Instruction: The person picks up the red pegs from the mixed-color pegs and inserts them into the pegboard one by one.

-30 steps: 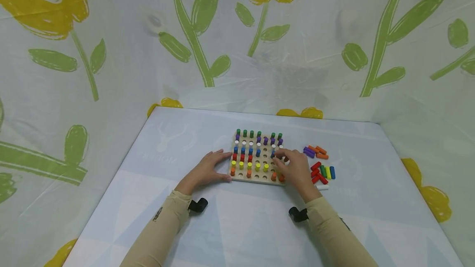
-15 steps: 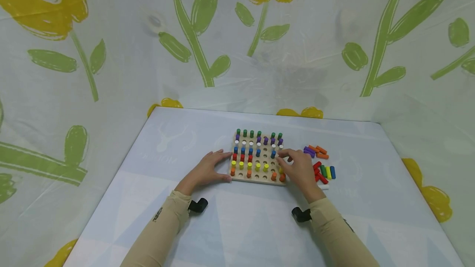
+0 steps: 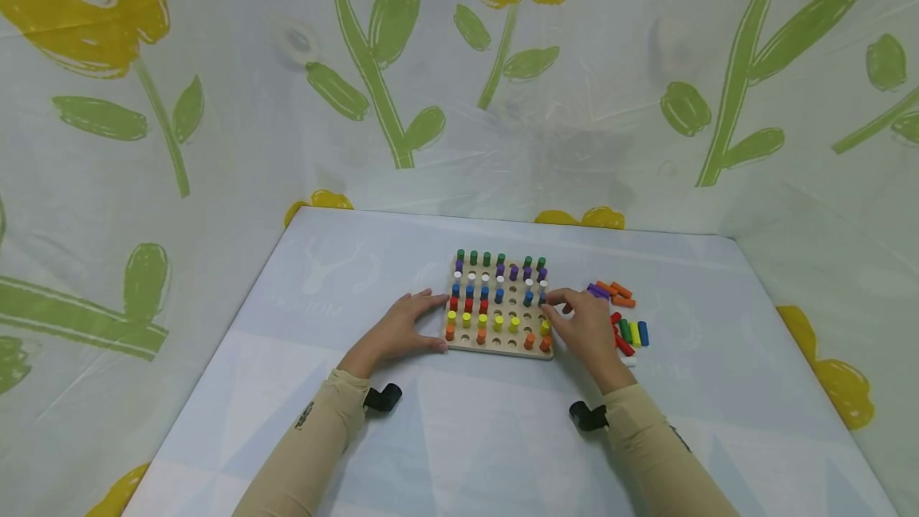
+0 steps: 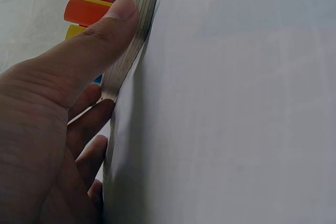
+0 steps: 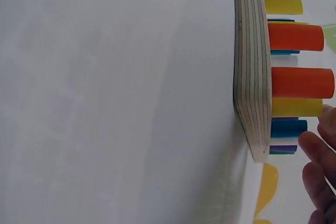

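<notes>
A wooden pegboard stands on the table with rows of coloured pegs in its holes. My left hand rests against its left side, fingers extended; in the left wrist view the thumb lies against the board's edge near an orange peg. At the board's right edge my right hand pinches a blue peg at the end of the blue row. The right wrist view shows a fingertip at the top of that blue peg, behind a yellow peg; part of the hand is out of frame.
Right of the board lie loose pegs: orange pegs, purple pegs, red pegs, a green peg, a yellow peg and a blue peg. A white peg is partly hidden by the right hand.
My right hand has left the neighbouring blue peg and shifted right to the one at the row's end, uncovering yellow and orange pegs. My left hand stays where it was.
</notes>
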Demonstrator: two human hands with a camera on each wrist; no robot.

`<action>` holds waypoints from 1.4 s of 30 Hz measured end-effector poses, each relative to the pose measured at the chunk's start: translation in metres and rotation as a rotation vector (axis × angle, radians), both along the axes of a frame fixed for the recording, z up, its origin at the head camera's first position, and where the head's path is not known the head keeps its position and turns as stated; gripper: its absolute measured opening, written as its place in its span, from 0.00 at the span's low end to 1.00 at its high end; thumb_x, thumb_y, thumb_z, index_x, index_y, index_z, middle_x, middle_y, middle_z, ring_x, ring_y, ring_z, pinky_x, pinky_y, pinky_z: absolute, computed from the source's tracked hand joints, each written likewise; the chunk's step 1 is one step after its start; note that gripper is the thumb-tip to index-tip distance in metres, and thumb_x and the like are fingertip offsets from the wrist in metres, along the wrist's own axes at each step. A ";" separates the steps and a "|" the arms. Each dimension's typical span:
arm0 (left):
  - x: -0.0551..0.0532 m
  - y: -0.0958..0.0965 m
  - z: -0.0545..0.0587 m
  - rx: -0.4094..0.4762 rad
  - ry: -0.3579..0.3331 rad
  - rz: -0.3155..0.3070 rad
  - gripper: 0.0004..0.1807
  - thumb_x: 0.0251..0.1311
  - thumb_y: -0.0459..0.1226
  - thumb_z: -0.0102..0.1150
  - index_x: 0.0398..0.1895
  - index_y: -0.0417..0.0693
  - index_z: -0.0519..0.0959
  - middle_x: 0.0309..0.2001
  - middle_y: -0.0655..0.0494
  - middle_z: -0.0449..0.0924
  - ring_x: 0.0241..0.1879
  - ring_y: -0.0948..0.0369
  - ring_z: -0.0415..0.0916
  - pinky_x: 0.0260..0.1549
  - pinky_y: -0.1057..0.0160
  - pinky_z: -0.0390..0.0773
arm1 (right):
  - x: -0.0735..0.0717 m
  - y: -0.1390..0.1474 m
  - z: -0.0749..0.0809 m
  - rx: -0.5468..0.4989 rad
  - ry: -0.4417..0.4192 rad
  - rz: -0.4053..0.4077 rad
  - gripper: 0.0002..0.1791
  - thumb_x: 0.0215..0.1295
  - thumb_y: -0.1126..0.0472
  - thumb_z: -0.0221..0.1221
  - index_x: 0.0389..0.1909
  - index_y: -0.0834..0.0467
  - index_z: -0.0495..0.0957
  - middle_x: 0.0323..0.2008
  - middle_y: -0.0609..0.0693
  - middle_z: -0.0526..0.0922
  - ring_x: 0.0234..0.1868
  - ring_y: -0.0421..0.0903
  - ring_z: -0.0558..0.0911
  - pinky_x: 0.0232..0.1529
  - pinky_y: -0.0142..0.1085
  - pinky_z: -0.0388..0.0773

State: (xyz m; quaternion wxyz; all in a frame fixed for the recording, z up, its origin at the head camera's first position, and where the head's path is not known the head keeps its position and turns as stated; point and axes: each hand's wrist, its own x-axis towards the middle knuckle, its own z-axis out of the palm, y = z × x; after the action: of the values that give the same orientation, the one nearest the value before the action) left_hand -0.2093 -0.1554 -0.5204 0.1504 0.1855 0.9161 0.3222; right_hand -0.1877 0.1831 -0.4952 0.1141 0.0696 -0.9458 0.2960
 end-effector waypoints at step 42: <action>0.000 0.000 0.001 -0.003 -0.002 -0.003 0.51 0.51 0.56 0.76 0.78 0.59 0.63 0.79 0.50 0.56 0.80 0.50 0.46 0.78 0.45 0.42 | 0.000 0.022 -0.003 0.041 -0.047 -0.038 0.13 0.68 0.55 0.67 0.47 0.58 0.85 0.42 0.54 0.89 0.42 0.54 0.81 0.52 0.55 0.72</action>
State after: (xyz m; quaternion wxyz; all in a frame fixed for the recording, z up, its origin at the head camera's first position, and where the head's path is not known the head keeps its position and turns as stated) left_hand -0.2096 -0.1553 -0.5197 0.1521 0.1864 0.9162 0.3206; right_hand -0.1877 0.2052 -0.4978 0.0959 0.0469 -0.9552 0.2760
